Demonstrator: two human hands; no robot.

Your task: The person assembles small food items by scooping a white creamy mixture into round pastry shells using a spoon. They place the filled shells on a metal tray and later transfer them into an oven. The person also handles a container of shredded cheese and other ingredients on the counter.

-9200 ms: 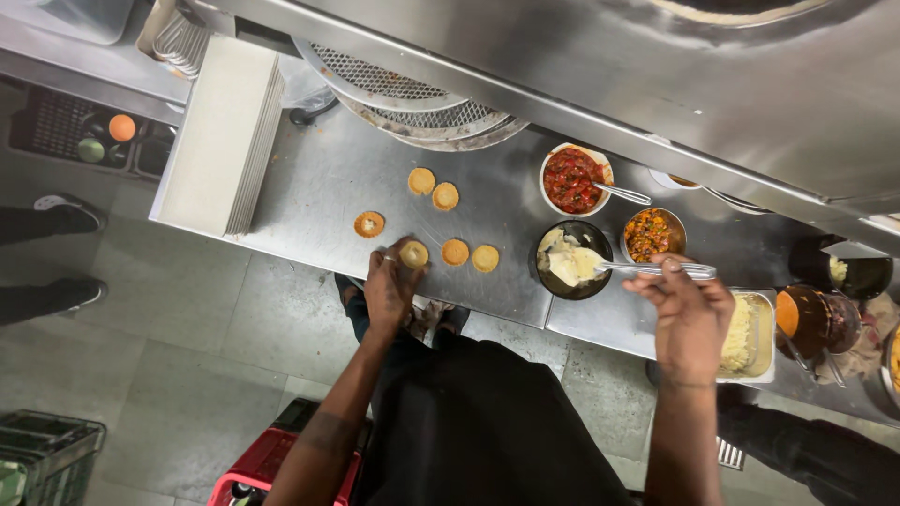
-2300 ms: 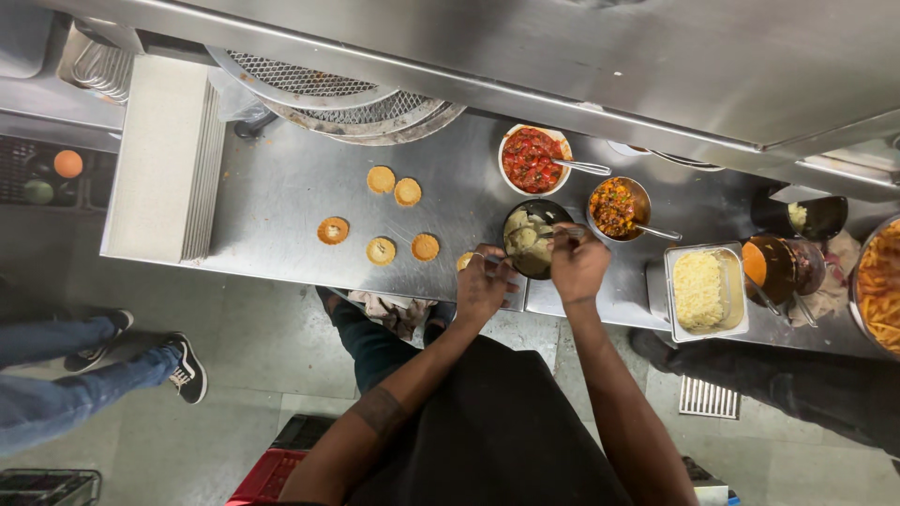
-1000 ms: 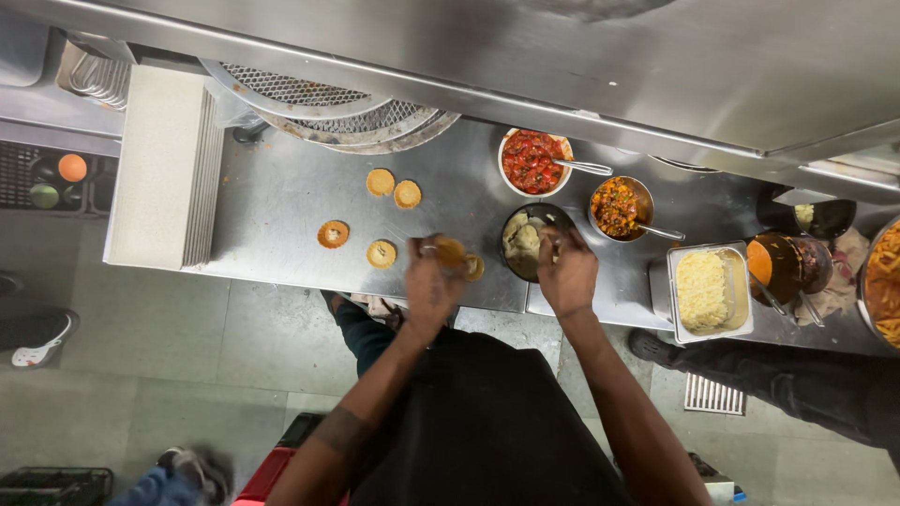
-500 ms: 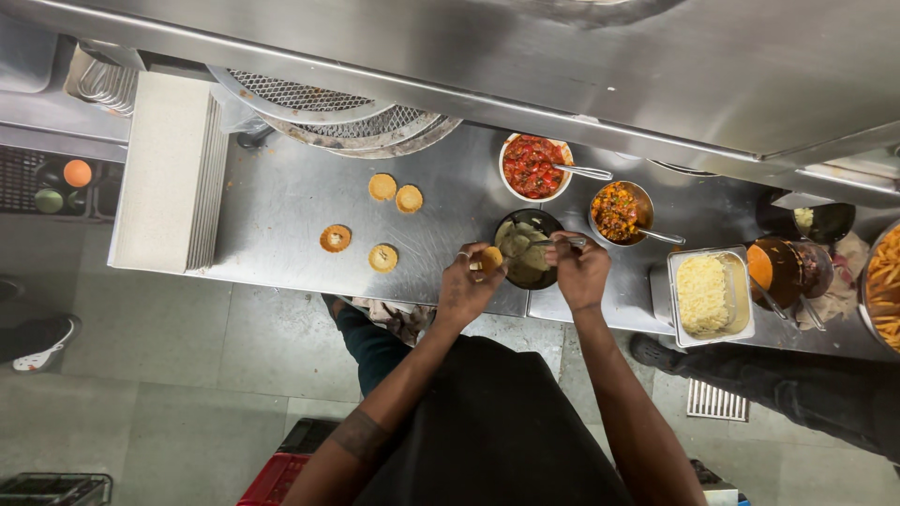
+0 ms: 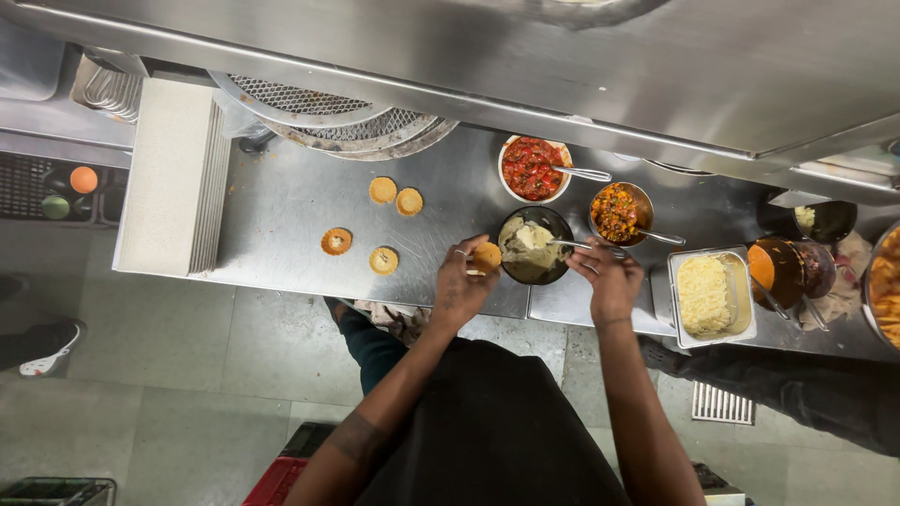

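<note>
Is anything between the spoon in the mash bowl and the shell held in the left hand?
Nothing visible. The left hand holds the shell right at the rim of the dark bowl, and the spoon in the right hand reaches into the mash beside it.

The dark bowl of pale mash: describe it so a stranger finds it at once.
On the steel counter, three round bowls cluster right of centre. The dark bowl sits nearest the person, between the left hand and right hand. Alone it holds pale creamy mash; its neighbours hold red and orange fillings.
</note>
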